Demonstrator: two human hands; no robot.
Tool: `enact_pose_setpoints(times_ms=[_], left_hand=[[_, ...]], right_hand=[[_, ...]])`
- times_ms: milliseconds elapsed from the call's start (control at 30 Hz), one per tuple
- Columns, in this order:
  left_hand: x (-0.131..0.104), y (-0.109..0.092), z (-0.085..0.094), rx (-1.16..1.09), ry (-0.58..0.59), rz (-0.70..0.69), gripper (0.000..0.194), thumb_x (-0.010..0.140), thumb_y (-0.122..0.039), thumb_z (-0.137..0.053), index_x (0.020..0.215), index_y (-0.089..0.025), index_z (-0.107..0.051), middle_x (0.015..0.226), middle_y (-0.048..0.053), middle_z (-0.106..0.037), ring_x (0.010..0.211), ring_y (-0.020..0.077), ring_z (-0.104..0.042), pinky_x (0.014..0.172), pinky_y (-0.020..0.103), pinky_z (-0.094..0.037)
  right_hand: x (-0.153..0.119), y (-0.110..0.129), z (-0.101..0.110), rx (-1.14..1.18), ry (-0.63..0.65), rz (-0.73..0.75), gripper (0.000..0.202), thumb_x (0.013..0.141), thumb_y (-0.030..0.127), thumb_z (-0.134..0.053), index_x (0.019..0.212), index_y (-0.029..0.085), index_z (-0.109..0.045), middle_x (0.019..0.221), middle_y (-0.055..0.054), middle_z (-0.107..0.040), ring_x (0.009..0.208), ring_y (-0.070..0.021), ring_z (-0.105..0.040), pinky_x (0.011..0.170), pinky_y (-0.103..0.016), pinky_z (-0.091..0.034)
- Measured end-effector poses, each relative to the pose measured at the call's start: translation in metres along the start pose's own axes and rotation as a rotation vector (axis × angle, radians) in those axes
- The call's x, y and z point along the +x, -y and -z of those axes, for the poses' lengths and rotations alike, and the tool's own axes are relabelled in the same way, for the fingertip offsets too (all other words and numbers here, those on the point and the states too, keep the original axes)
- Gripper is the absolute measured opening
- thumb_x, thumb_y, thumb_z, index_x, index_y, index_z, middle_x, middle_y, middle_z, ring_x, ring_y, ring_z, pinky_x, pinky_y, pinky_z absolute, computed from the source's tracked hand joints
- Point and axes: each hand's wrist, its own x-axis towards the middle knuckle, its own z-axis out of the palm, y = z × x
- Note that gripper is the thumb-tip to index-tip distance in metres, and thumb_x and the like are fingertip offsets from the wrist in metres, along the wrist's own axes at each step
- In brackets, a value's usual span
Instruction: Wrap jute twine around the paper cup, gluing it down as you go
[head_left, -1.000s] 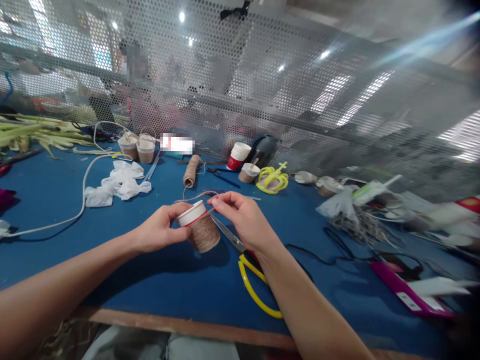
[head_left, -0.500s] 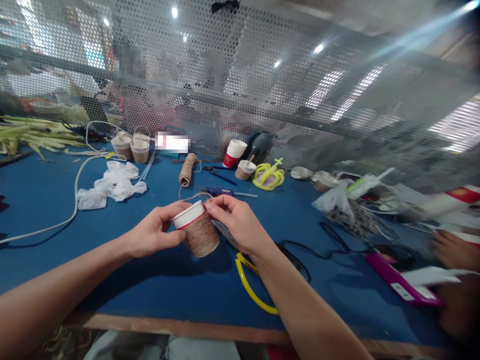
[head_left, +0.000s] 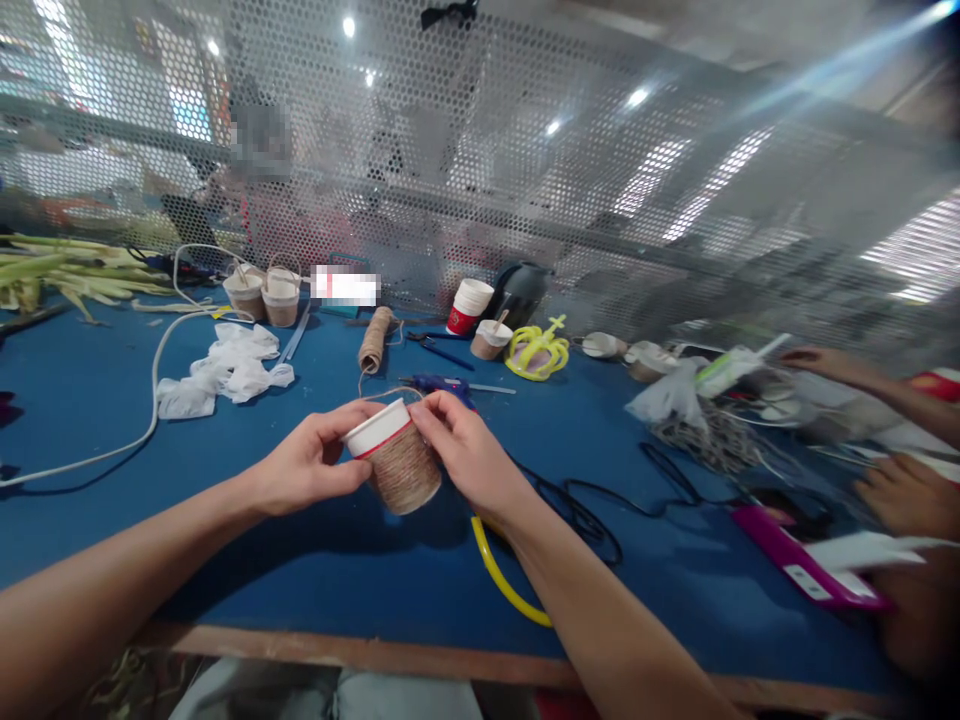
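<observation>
A paper cup (head_left: 405, 465), its lower part wrapped in brown twine, is tilted above the blue table with its white rim up. My left hand (head_left: 322, 455) grips the cup's left side, thumb in front. On the right side, the closed fingers of my right hand (head_left: 454, 435) press near the rim, by the twine's end. A strand of twine runs behind the cup to a twine spool (head_left: 375, 340). Just beyond my right hand lies a blue glue gun (head_left: 442, 386).
Behind stand wrapped cups (head_left: 281, 297), a red-and-white cup (head_left: 469, 306) and a yellow crown (head_left: 538, 352). White plastic (head_left: 225, 370) and a cable are at left. A black cord, yellow tube (head_left: 504, 580), purple object (head_left: 802, 560) and another person's hands (head_left: 907, 492) are at right.
My right hand has shifted slightly left against the cup, and the metal blade beside it has gone out of sight. Another person's arm now reaches in at the right.
</observation>
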Motion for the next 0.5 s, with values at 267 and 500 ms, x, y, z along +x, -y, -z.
enact_pose_setpoints(times_ms=[267,500], left_hand=[[0.001,-0.006,0.001,0.012,0.025,0.026,0.034,0.071,-0.019,-0.057,0.104,-0.012,-0.058,0.113,0.009,-0.055,0.107,0.0241,-0.049,0.094,0.034,-0.036],[0.001,-0.008,0.003,-0.06,0.04,0.041,0.024,0.073,-0.023,-0.057,0.094,-0.011,-0.062,0.116,0.011,-0.052,0.103,0.0239,-0.05,0.091,0.033,-0.038]], right_hand=[[0.002,-0.009,-0.006,0.052,-0.052,-0.031,0.023,0.081,0.041,-0.041,0.073,0.02,-0.044,0.064,0.003,-0.043,0.061,-0.0113,-0.04,0.055,-0.023,-0.035],[0.006,-0.012,-0.005,0.186,-0.008,-0.074,0.027,0.077,0.046,-0.046,0.073,0.02,-0.045,0.062,0.005,-0.042,0.057,-0.0106,-0.04,0.053,-0.023,-0.033]])
